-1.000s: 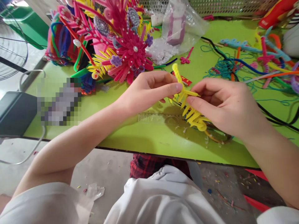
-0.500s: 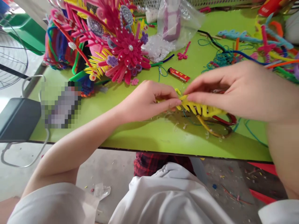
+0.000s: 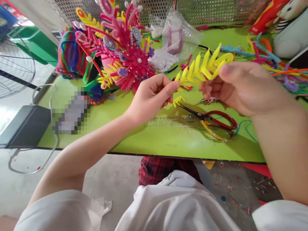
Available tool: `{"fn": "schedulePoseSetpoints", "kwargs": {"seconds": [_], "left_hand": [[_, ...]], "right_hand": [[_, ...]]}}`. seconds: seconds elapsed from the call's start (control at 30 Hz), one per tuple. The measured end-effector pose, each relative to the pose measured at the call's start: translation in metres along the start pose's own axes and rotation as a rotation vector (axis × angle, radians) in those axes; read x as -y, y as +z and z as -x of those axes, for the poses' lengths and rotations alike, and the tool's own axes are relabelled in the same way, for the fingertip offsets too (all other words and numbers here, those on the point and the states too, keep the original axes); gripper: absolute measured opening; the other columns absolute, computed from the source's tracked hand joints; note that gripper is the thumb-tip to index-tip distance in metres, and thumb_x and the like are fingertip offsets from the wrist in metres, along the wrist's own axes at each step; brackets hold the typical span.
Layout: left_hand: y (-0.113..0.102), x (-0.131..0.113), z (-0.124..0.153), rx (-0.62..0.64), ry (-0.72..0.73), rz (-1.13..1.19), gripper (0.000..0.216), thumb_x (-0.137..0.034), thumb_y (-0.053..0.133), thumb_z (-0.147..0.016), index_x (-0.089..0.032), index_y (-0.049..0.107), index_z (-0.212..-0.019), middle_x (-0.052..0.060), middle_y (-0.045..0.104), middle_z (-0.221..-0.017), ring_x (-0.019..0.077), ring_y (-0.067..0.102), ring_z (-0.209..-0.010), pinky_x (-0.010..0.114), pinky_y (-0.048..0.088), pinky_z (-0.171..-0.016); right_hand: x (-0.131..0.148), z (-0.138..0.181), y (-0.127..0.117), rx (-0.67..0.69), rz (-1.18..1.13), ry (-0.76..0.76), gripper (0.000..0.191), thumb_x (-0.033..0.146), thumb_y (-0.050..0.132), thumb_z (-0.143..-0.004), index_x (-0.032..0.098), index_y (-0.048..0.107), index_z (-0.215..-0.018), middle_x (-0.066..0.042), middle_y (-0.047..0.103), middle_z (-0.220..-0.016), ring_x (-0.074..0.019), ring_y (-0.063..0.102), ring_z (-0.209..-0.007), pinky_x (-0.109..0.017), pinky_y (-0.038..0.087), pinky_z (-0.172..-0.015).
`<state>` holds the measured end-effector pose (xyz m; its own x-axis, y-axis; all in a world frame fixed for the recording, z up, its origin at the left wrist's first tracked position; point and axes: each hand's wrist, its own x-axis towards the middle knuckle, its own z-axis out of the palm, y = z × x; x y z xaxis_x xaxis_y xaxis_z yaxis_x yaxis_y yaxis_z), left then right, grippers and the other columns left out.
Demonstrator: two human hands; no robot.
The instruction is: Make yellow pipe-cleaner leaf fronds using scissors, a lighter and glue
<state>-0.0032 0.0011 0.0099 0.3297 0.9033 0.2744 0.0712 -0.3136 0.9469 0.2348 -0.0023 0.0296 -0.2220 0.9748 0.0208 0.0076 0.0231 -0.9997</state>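
A yellow pipe-cleaner leaf sprig (image 3: 198, 69) with several angled barbs stretches between my two hands above the table. My left hand (image 3: 154, 98) is closed, pinching the sprig's narrow left end between thumb and finger. At the looped right end, my right hand (image 3: 250, 85) grips it with the thumb on top and the other fingers curled beneath. Below them lie scissors (image 3: 201, 115) with one red handle and one yellowish handle, their tips pointing left. Beside the tips is a small yellow pipe-cleaner piece (image 3: 178, 101); whether it joins the sprig is unclear.
A pink pipe-cleaner flower arrangement (image 3: 138, 61) stands at the back left, near bundled pipe cleaners (image 3: 72, 54). A bagged purple bottle (image 3: 175, 40) is behind. Loose coloured pieces (image 3: 264, 53) lie at right. A clear ruler (image 3: 163, 122) rests near the front edge.
Both hands have lifted the yellow sprig off the low spot over the scissors. My right hand has moved up and right, so the barbs and the scissors now show.
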Motion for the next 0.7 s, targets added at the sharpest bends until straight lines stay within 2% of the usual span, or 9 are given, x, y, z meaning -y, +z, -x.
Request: {"fn": "schedulePoseSetpoints", "kwargs": {"seconds": [0.1, 0.2, 0.37, 0.5, 0.6, 0.7], "left_hand": [[0.000, 0.004, -0.002, 0.020, 0.010, 0.021, 0.037, -0.038, 0.069, -0.098, -0.019, 0.052, -0.071, -0.003, 0.058, -0.061, 0.0039, 0.046, -0.049, 0.018, 0.036, -0.045], [-0.001, 0.009, -0.005, 0.030, 0.018, 0.005, 0.037, -0.037, 0.068, -0.098, -0.019, 0.050, -0.071, -0.004, 0.054, -0.060, 0.0040, 0.044, -0.050, 0.018, 0.034, -0.047], [-0.016, 0.022, -0.017, 0.084, -0.078, -0.081, 0.034, -0.038, 0.056, -0.103, -0.022, 0.048, -0.074, -0.006, 0.044, -0.056, 0.0069, 0.039, -0.047, 0.022, 0.032, -0.045], [-0.031, 0.030, -0.026, 0.013, -0.116, -0.364, 0.030, -0.036, 0.053, -0.104, -0.022, 0.052, -0.077, -0.005, 0.042, -0.059, 0.0096, 0.037, -0.053, 0.025, 0.028, -0.048], [-0.034, 0.034, -0.026, -0.016, -0.127, -0.575, 0.030, -0.032, 0.048, -0.104, -0.022, 0.047, -0.076, -0.002, 0.047, -0.064, 0.0121, 0.042, -0.060, 0.027, 0.032, -0.056], [-0.033, 0.035, -0.023, 0.040, -0.162, -0.903, 0.027, -0.034, 0.047, -0.104, -0.022, 0.049, -0.080, 0.002, 0.057, -0.073, 0.0169, 0.051, -0.067, 0.030, 0.035, -0.063]], "right_hand": [[-0.007, 0.002, 0.009, -0.022, 0.094, -0.063, 0.019, 0.044, 0.082, -0.087, 0.026, 0.076, -0.083, 0.002, 0.073, -0.078, -0.0114, 0.065, -0.068, -0.023, 0.053, -0.063], [-0.010, 0.003, 0.017, -0.037, 0.206, -0.112, 0.017, 0.040, 0.080, -0.089, 0.025, 0.076, -0.081, 0.002, 0.072, -0.078, -0.0112, 0.064, -0.068, -0.026, 0.055, -0.068], [-0.011, 0.002, 0.008, -0.098, 0.501, -0.182, 0.015, 0.037, 0.081, -0.086, 0.025, 0.073, -0.091, 0.002, 0.073, -0.083, -0.0138, 0.065, -0.071, -0.028, 0.052, -0.064], [-0.011, 0.001, -0.006, -0.098, 0.567, -0.183, 0.011, 0.032, 0.075, -0.088, 0.023, 0.068, -0.087, 0.001, 0.070, -0.077, -0.0136, 0.063, -0.062, -0.028, 0.051, -0.057], [-0.013, 0.002, -0.006, -0.082, 0.696, -0.234, 0.009, 0.032, 0.070, -0.091, 0.023, 0.069, -0.090, -0.001, 0.073, -0.080, -0.0162, 0.066, -0.068, -0.031, 0.053, -0.065], [-0.013, 0.007, -0.001, -0.081, 0.861, -0.311, 0.008, 0.032, 0.070, -0.090, 0.025, 0.072, -0.093, -0.002, 0.076, -0.085, -0.0196, 0.069, -0.076, -0.035, 0.054, -0.075]]}}
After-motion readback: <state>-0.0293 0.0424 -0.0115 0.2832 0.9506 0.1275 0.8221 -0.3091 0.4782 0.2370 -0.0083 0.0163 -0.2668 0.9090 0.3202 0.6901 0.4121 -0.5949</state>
